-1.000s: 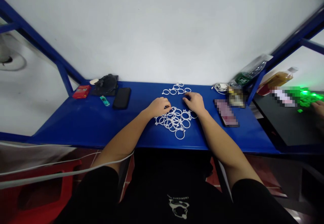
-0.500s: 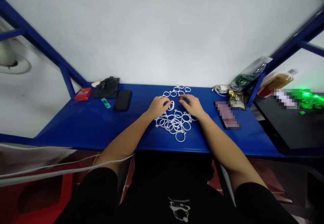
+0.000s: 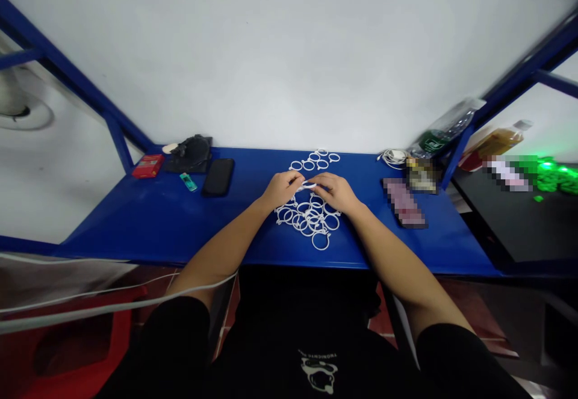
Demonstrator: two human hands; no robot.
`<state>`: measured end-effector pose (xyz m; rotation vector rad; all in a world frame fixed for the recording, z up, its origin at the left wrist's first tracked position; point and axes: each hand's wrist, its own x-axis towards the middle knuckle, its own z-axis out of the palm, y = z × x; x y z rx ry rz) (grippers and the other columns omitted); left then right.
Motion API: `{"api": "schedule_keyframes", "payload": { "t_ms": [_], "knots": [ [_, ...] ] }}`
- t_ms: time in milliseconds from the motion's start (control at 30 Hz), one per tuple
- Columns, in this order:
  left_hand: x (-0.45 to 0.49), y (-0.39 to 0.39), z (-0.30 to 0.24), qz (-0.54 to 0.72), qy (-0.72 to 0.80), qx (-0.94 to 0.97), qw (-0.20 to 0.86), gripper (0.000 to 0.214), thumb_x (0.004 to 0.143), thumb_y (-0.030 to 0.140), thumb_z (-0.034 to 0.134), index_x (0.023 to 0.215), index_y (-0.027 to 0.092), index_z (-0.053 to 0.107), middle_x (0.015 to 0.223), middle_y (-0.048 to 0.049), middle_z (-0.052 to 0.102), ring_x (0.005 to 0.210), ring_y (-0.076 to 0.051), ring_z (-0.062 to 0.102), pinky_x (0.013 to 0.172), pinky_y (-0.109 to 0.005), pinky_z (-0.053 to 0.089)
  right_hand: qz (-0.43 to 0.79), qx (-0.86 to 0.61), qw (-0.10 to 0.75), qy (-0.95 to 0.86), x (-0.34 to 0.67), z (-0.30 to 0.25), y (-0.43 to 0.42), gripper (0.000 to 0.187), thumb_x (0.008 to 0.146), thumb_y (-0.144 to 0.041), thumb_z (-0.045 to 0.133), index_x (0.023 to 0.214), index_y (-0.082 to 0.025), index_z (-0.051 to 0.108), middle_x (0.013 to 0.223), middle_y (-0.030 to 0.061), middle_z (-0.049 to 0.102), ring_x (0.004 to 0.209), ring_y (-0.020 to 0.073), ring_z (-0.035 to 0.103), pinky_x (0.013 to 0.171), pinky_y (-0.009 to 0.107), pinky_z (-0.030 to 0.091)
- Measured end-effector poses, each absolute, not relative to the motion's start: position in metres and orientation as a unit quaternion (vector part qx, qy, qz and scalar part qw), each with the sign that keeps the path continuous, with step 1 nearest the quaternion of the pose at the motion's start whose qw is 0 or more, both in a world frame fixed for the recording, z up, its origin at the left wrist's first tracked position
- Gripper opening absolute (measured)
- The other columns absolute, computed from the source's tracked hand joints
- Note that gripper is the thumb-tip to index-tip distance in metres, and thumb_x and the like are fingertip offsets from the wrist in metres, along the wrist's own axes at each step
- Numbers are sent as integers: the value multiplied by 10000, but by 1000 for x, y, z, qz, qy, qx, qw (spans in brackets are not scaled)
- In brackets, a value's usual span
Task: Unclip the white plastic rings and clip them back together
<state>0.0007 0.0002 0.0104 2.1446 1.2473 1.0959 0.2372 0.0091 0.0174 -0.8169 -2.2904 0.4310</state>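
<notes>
Between my two hands is a white ring [image 3: 309, 186], seen nearly edge-on above the blue table. My left hand [image 3: 282, 189] pinches its left side, and my right hand [image 3: 333, 192] grips its right side with fingers closed. Just below lies a pile of white rings [image 3: 311, 221] with small tabs, overlapping one another. Beyond my hands, several more white rings [image 3: 309, 165] are spread near the wall. My fingers hide the ends of the held ring.
Left on the blue table [image 3: 149, 224] are a black phone [image 3: 218, 177], a teal item [image 3: 188, 182], a red box [image 3: 148, 166] and a black object [image 3: 192, 153]. Right are a white cable [image 3: 394, 158], a blurred pink item [image 3: 404, 202] and a leaning clear bottle [image 3: 447, 129].
My right hand has moved left and taken hold of the ring's other side. The ring has turned from upright to nearly flat. My left hand stays in place.
</notes>
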Motion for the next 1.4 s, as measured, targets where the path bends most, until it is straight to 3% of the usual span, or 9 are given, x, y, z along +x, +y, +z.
{"api": "schedule_keyframes", "payload": {
  "t_ms": [167, 367, 567, 867, 1000, 1167, 1333, 1400],
  "knots": [
    [-2, 2, 10, 441, 396, 793, 145, 230, 1041, 317, 597, 1138, 199, 770, 1035, -75, 787, 989, -210, 720, 931, -379, 575, 165, -366, 329, -855, 239, 11, 12, 299, 1052, -338, 576, 1244, -273, 796, 1088, 53, 816, 960, 213, 751, 896, 373, 576],
    [0, 3, 3, 431, 387, 806, 121, 181, 1018, 259, 642, 1113, 201, 785, 968, -65, 788, 911, -195, 723, 871, -366, 588, 167, -356, 343, -853, 237, 9, 13, 292, 1038, -390, 616, 1195, -235, 807, 1029, 70, 814, 876, 208, 741, 834, 363, 573],
    [-2, 6, 2, 417, 394, 815, 80, 133, 1001, 260, 676, 1009, 230, 806, 955, -54, 803, 916, -205, 716, 905, -402, 579, 150, -337, 348, -862, 239, 4, 18, 317, 1003, -453, 701, 1227, -252, 798, 1166, 87, 819, 1067, 264, 746, 993, 470, 565],
    [2, 1, 4, 374, 352, 849, 125, 113, 926, 185, 679, 888, 220, 779, 886, -41, 789, 879, -192, 726, 850, -351, 581, 213, -318, 344, -858, 239, 2, 19, 242, 970, -368, 744, 1180, -271, 814, 1174, 75, 828, 1106, 262, 772, 1020, 475, 590],
    [-3, 9, -4, 352, 350, 860, 121, 114, 965, 232, 690, 935, 229, 800, 956, -45, 818, 938, -210, 752, 897, -383, 565, 206, -358, 351, -840, 236, -2, 19, 261, 952, -276, 732, 1202, -277, 807, 1243, 81, 808, 1161, 265, 759, 1049, 481, 589],
    [-20, 27, -15, 362, 448, 814, 72, 98, 968, 278, 732, 991, 241, 820, 986, -47, 831, 911, -216, 754, 887, -387, 558, 149, -383, 362, -837, 242, 0, 24, 428, 952, -328, 762, 1373, -260, 725, 1328, 116, 765, 1225, 296, 708, 1082, 532, 557],
    [-26, 36, -18, 300, 497, 813, 45, 89, 920, 258, 789, 994, 231, 831, 954, -53, 835, 934, -254, 757, 913, -415, 564, 137, -400, 332, -843, 250, 0, 29, 288, 988, -337, 715, 1249, -234, 776, 1202, 110, 800, 1112, 286, 729, 1031, 506, 569],
    [-23, 36, -17, 282, 521, 803, 54, 153, 935, 253, 773, 1077, 237, 827, 960, -48, 838, 958, -255, 765, 955, -423, 570, 139, -405, 321, -845, 250, -1, 30, 271, 989, -331, 714, 1228, -222, 784, 1191, 111, 803, 1103, 282, 730, 1022, 487, 568]
  ]
}}
